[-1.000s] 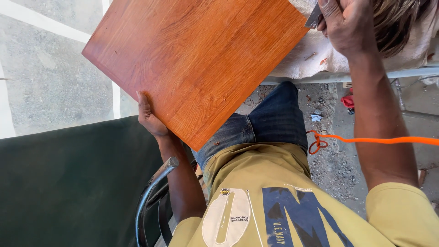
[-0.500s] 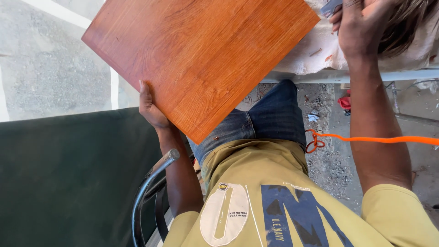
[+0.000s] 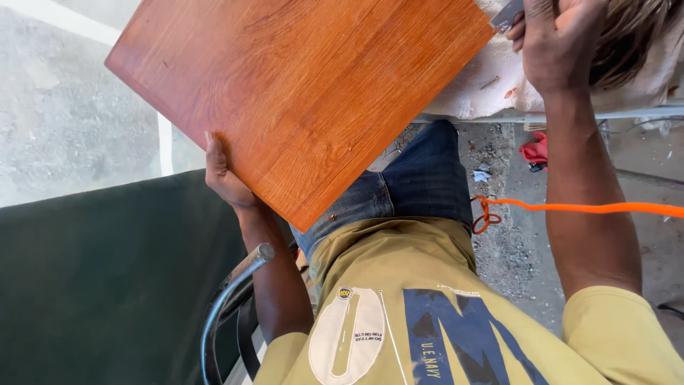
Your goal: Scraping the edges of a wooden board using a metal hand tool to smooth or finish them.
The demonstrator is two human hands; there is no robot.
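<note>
Head view: wooden board point(image 3: 303, 100) sits tilted above the lap, one corner pointing down toward the jeans point(image 3: 406, 192), far corner cut off by the frame top. Left long edge runs over bare concrete floor point(image 3: 64, 128): open room there. Right top corner is tight against the cloth-covered bench point(image 3: 491, 85), overlapping its edge. Below the left side, a dark green surface point(image 3: 100, 278) and a curved metal tube point(image 3: 228, 299) crowd the elbow.

Left hand point(image 3: 224, 175) is clamped on the board's lower left edge, thumb on top, fingers hidden underneath, forearm coming straight up from the torso.

Right hand point(image 3: 556, 39) is raised at the board's top right corner, back of hand to the camera, fingers curled around a small grey flat tool point(image 3: 507, 14), probably a scraper or blade; mostly out of frame, can't confirm.

Board: flat, rectangular, reddish-brown, visible grain, smooth semi-gloss finish, square edges. Orange cord point(image 3: 570, 208) crosses the gritty ground on the right, passing behind the right forearm.
</note>
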